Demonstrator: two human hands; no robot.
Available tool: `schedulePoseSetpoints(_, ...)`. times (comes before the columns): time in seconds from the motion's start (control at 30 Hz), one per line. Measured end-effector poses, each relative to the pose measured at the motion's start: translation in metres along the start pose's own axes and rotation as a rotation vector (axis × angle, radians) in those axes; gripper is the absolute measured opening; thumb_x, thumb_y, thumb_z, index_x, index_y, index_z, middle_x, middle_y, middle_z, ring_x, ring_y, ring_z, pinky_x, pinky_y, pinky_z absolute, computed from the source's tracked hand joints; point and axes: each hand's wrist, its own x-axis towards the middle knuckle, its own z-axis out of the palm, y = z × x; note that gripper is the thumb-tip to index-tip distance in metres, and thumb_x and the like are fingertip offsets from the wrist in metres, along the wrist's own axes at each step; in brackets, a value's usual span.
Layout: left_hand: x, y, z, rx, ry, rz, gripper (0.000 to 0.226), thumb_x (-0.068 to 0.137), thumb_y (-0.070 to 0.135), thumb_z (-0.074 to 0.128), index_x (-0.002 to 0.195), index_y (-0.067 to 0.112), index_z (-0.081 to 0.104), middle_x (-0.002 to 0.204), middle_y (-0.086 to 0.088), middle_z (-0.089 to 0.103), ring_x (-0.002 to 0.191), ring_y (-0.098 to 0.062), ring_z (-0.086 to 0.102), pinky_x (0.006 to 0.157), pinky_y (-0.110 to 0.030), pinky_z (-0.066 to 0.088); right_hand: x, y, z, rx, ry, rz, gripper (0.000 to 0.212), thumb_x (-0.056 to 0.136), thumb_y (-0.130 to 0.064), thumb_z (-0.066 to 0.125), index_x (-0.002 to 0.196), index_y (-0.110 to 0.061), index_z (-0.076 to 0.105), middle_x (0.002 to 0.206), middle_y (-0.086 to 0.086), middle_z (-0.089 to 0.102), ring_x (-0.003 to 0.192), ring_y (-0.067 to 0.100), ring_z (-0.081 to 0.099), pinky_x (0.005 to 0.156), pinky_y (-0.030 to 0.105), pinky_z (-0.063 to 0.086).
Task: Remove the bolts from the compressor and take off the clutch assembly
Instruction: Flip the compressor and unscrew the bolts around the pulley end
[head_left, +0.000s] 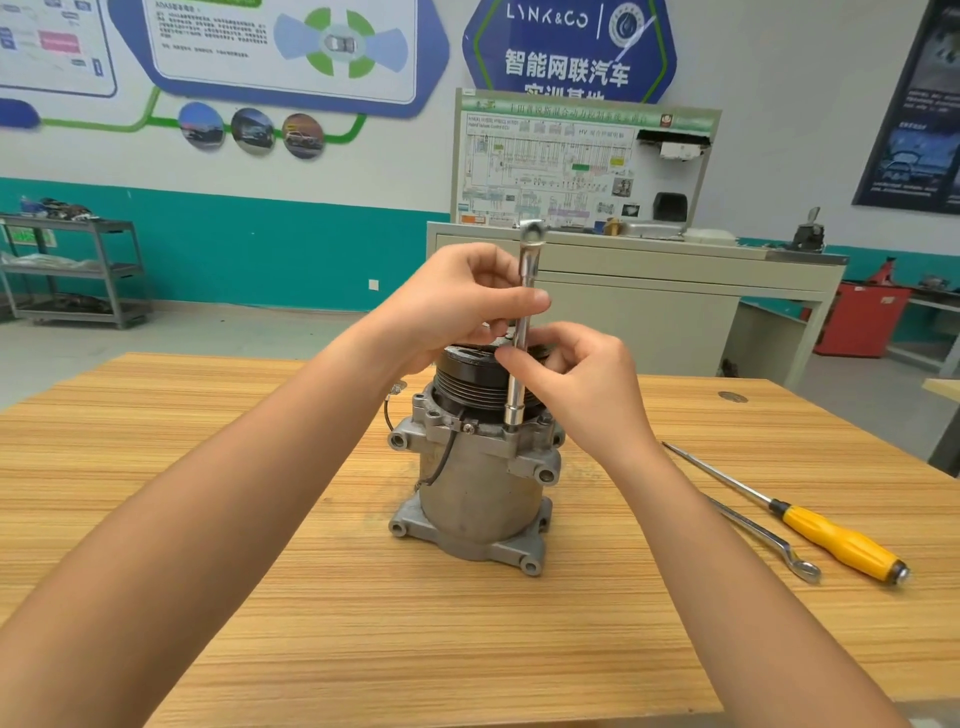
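Observation:
A grey metal compressor (475, 499) stands upright on the wooden table (260, 519), with its black grooved clutch pulley (467, 382) on top. A long chrome socket extension (522, 338) stands vertically, its socket end seated on a bolt at the compressor's upper flange on the right side. My left hand (457, 306) grips the upper part of the shaft with fingers and thumb. My right hand (576, 369) pinches the shaft lower down, beside the pulley. The bolt itself is hidden under the socket.
A yellow-handled screwdriver (826, 535) and a ring spanner (769, 540) lie on the table to the right of the compressor. A black wire (441, 462) hangs down the compressor's left side. Beyond the table stand a beige workbench (649, 291) and a grey shelf cart (78, 265).

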Motion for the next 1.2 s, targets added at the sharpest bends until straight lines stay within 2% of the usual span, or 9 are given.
schedulePoseSetpoints(0.17,0.000,0.002,-0.005,-0.179,-0.153,-0.082,0.015,0.091,0.005,0.054,0.100,0.013,0.064,0.088,0.004,0.073,0.053,-0.003,0.056,0.057,-0.014,0.052,0.003,-0.001,0.000,0.051,-0.079,0.001,0.022,0.089,-0.023,0.059,0.079,-0.006,0.069,0.045,-0.008,0.045,0.046,0.008,0.038,0.050,0.025,0.033)
schedulePoseSetpoints(0.27,-0.002,0.002,-0.008,-0.162,-0.169,-0.067,0.019,0.092,0.001,0.050,0.099,0.012,0.065,0.089,0.002,0.074,0.055,-0.002,0.059,0.060,-0.016,0.053,0.004,0.000,0.000,0.054,-0.126,0.018,0.028,0.092,-0.026,0.055,0.087,-0.002,0.069,0.070,0.022,0.062,0.063,0.032,0.053,0.061,0.040,0.044)
schedulePoseSetpoints(0.37,-0.001,0.002,-0.003,0.041,-0.034,-0.016,0.006,0.087,0.010,0.064,0.086,0.015,0.062,0.077,0.004,0.072,0.052,-0.001,0.057,0.055,-0.016,0.050,0.004,-0.001,0.001,0.015,-0.038,0.002,0.025,0.088,-0.036,0.060,0.079,-0.014,0.068,0.044,-0.005,0.048,0.047,0.003,0.038,0.048,0.023,0.033)
schedulePoseSetpoints(0.53,0.001,-0.001,0.002,0.067,0.008,0.011,0.006,0.087,0.017,0.065,0.084,0.019,0.059,0.066,0.011,0.065,0.052,0.000,0.056,0.050,-0.013,0.045,0.004,-0.004,0.000,0.024,0.008,-0.030,0.019,0.087,-0.031,0.063,0.075,-0.017,0.066,0.040,-0.012,0.041,0.043,0.005,0.037,0.045,0.015,0.026)
schedulePoseSetpoints(0.67,-0.002,0.003,-0.005,-0.031,-0.139,-0.009,0.015,0.096,0.010,0.050,0.097,0.016,0.064,0.086,0.007,0.073,0.064,-0.004,0.063,0.061,-0.017,0.053,0.006,-0.006,-0.004,0.088,-0.087,0.011,0.027,0.092,-0.028,0.056,0.087,-0.006,0.070,0.068,0.027,0.058,0.060,0.017,0.042,0.057,0.032,0.036)
schedulePoseSetpoints(0.83,0.000,0.002,0.005,0.166,0.076,0.080,0.016,0.083,0.018,0.070,0.076,0.016,0.056,0.057,0.011,0.063,0.049,-0.002,0.054,0.050,-0.017,0.048,0.005,-0.004,-0.002,-0.053,-0.013,0.006,0.023,0.086,-0.037,0.061,0.084,-0.015,0.069,0.042,-0.010,0.043,0.044,0.009,0.038,0.047,0.024,0.031)
schedulePoseSetpoints(1.0,0.000,-0.004,0.004,0.109,-0.040,0.043,0.006,0.089,0.019,0.062,0.094,0.022,0.064,0.077,0.014,0.070,0.065,-0.005,0.057,0.057,-0.016,0.046,0.005,-0.007,-0.004,-0.033,-0.027,0.014,0.020,0.087,-0.030,0.063,0.080,-0.013,0.070,0.039,-0.014,0.041,0.043,0.006,0.036,0.045,0.019,0.026)
schedulePoseSetpoints(1.13,-0.002,-0.006,-0.003,0.061,-0.015,0.090,0.010,0.091,0.013,0.059,0.091,0.021,0.065,0.082,0.011,0.073,0.068,-0.002,0.064,0.060,-0.017,0.051,0.007,-0.010,-0.008,0.041,-0.124,0.045,0.021,0.090,-0.032,0.059,0.083,-0.018,0.072,0.069,0.014,0.067,0.068,0.034,0.057,0.061,0.042,0.046)
schedulePoseSetpoints(1.2,-0.003,-0.006,-0.001,0.085,0.052,0.099,0.006,0.086,0.016,0.066,0.084,0.019,0.062,0.070,0.012,0.070,0.061,-0.001,0.062,0.055,-0.017,0.051,0.007,-0.009,-0.006,0.003,-0.103,0.029,0.020,0.087,-0.034,0.061,0.085,-0.018,0.071,0.049,-0.006,0.055,0.048,0.014,0.045,0.050,0.029,0.037)
